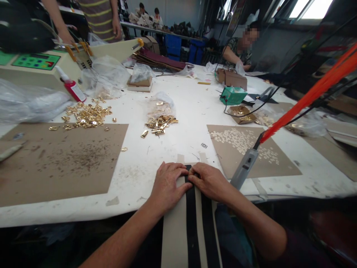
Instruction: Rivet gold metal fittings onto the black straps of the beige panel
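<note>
Two long black straps (192,227) run lengthwise on a beige board (173,238) that reaches from the table edge toward my body. My left hand (169,186) lies over the board's far end, its fingers bent and its thumb and forefinger pressing the tip of the left black strap. Right beside it, my right hand (209,180) is closed, thumb and fingertips pinched at that same strap end. Whether a small part sits between those fingertips is hidden. Past my right wrist hangs a grey electric screwdriver (245,167) with an orange cord.
Gold clasps (90,114) and gold plates (160,124) lie in piles on the white table. Small rings (237,139) cover the right-hand brown board (251,169); another board (92,182) is at left. A red bottle (74,91) stands near a machine (36,67). Co-workers are beyond.
</note>
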Demonstrator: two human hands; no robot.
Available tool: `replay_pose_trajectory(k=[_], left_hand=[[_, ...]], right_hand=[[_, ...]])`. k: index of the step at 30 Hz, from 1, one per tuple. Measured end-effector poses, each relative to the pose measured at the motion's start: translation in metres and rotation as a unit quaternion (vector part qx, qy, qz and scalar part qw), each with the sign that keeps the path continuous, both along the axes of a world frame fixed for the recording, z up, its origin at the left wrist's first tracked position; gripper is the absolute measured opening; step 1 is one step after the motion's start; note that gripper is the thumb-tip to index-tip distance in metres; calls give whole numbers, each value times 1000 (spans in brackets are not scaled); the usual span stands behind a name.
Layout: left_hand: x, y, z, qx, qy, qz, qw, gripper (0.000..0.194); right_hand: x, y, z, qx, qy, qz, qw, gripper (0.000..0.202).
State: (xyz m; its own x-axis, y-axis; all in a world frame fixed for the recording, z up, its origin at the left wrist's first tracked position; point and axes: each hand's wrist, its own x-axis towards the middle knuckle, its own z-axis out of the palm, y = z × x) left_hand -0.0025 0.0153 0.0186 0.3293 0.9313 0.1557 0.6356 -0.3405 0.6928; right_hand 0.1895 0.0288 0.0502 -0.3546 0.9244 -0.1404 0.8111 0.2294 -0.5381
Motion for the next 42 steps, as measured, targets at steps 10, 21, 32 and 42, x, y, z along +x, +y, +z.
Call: replay_pose_trajectory(k=[10,21,32,42], left_hand=[[-2,-2,-3,11,-3,2,1000,27],[-2,-3,-9,39,-3,8,999,29],[-1,-1,-10,33,4,5,999,25],[-2,-2,-7,26,-3,11,1000,24]], right_hand=[[-9,2,10,-39,-26,-64,997,10],[-3,-14,9,32,23,-27,999,24],[91,-90,-15,143,234,-476,835,60],[66,-41,-11,-49,521,-418,743,47]])
